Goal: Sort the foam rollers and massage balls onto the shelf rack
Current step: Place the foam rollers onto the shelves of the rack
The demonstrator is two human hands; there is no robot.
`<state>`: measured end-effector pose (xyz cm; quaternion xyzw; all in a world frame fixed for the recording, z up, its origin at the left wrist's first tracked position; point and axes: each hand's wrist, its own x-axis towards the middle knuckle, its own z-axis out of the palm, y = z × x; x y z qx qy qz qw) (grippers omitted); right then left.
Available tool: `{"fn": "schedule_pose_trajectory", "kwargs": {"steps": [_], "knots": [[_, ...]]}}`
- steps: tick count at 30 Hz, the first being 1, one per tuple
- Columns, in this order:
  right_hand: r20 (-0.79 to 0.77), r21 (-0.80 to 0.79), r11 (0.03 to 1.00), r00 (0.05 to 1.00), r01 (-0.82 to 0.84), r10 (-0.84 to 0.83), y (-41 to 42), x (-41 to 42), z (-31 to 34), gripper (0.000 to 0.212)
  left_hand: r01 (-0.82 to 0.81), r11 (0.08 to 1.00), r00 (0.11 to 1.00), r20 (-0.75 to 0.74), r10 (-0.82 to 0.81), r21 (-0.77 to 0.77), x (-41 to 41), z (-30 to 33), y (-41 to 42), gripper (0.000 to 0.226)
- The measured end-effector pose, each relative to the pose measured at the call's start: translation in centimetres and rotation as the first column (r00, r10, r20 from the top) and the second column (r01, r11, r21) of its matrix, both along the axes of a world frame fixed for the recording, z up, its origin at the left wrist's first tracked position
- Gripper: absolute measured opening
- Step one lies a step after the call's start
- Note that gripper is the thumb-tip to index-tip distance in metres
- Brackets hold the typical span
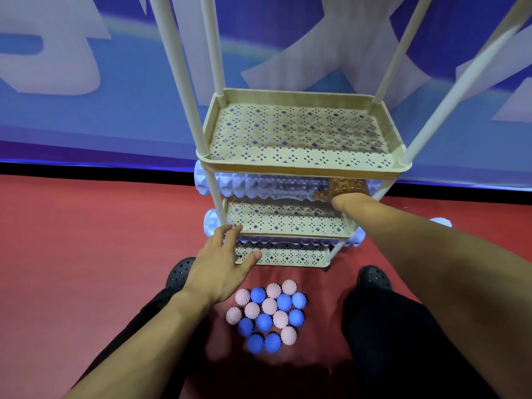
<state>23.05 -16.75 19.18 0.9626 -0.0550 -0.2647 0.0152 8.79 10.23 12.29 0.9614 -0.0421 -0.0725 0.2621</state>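
A beige perforated shelf rack (302, 167) with white poles stands on the red floor. A pale blue knobbly foam roller (259, 187) lies on its middle shelf, and my right hand (339, 191) reaches in under the upper tray and grips its right end. A second pale roller (211, 224) lies on the shelf below, its ends sticking out on both sides. My left hand (221, 263) is open with fingers spread, its fingertips at the front left corner of the lower shelves. Several pink and blue spiky massage balls (269, 313) lie clustered on the floor between my feet.
A blue and white banner wall (86, 82) runs behind the rack. Another pale object (442, 222) shows on the floor at the right, partly hidden behind my right forearm. My black shoes (180, 273) stand on either side of the balls.
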Motion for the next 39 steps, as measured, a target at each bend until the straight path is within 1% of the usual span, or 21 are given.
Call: {"fn": "schedule_pose_trajectory", "kwargs": {"steps": [1,2,4,5,6,8,11,14,16,18,21,24,29,32,34,37,39], "knots": [[0.015,-0.003,1.0,1.0,-0.001,0.001,0.0,0.0,-0.2,0.039,0.006,1.0,1.0,0.002,-0.006,0.002,0.0,0.0,-0.2,0.079],[0.037,0.061,0.997,0.999,0.037,-0.039,0.0,-0.1,-0.5,0.039,0.007,1.0,1.0,0.004,-0.007,0.002,0.0,0.1,-0.3,0.079],[0.058,0.122,0.99,0.996,0.068,-0.075,0.3,-0.7,-0.8,0.046,0.01,1.0,1.0,0.011,-0.01,0.001,0.0,0.3,-0.7,0.08],[0.072,0.117,0.992,0.995,0.057,-0.065,0.6,-1.4,-0.8,0.052,0.013,1.0,1.0,0.016,-0.013,0.005,0.0,0.4,-0.9,0.08],[0.103,0.106,0.994,0.994,0.014,-0.025,0.6,-2.0,-1.2,0.056,0.018,1.0,1.0,0.022,-0.018,0.012,0.1,0.4,-1.1,0.081],[0.235,0.077,0.993,0.969,-0.092,0.072,0.7,-3.7,-1.5,0.057,0.04,0.999,0.998,0.043,-0.041,0.036,0.0,0.6,-1.6,0.079],[0.439,0.072,0.952,0.867,-0.296,0.236,-0.7,-6.6,-2.1,0.046,0.098,0.989,0.991,0.082,-0.108,0.115,-0.5,0.6,-2.3,0.078],[0.48,0.097,0.887,0.802,-0.451,0.356,-4.5,-9.8,-3.3,0.058,0.177,0.952,0.975,0.087,-0.204,0.251,-1.4,0.4,-3.3,0.08],[0.476,0.069,0.859,0.773,-0.507,0.418,-8.1,-11.7,-3.8,0.056,0.248,0.913,0.956,0.073,-0.286,0.324,-2.0,0.3,-4.7,0.084],[0.448,0.05,0.862,0.783,-0.505,0.433,-12.5,-13.1,-4.3,0.051,0.305,0.884,0.937,0.054,-0.345,0.354,-2.3,0.3,-6.9,0.084],[0.369,0.026,0.932,0.87,-0.361,0.326,-19.1,-15.0,-5.1,0.056,0.34,0.883,0.925,0.054,-0.376,0.325,-2.3,0.4,-11.3,0.077],[0.355,0.01,0.976,0.913,-0.218,0.2,-24.7,-16.5,-6.5,0.06,0.383,0.867,0.909,0.04,-0.416,0.318,-2.0,0.4,-16.3,0.075],[0.246,-0.008,1.0,0.969,-0.025,0.026,-31.1,-18.4,-10.3,0.062,0.422,0.848,0.893,0.012,-0.45,0.321,-1.1,-1.7,-23.8,0.072],[0.165,0.04,0.992,0.978,0.12,-0.125,-34.0,-19.1,-13.5,0.066,0.436,0.841,0.89,-0.013,-0.456,0.321,-0.5,-4.2,-26.9,0.072],[0.096,0.11,0.954,0.953,0.278,-0.289,-35.9,-19.5,-15.7,0.068,0.433,0.841,0.892,-0.02,-0.451,0.324,-0.3,-5.9,-28.4,0.073],[0.004,0.194,0.823,0.839,0.533,-0.544,-38.4,-20.4,-19.2,0.075,0.423,0.844,0.901,-0.052,-0.431,0.33,-0.3,-8.8,-30.1,0.073],[-0.047,0.187,0.749,0.767,0.636,-0.64,-39.6,-21.4,-21.6,0.082,0.417,0.845,0.906,-0.08,-0.416,0.335,-0.5,-10.8,-31.0,0.074]]}}
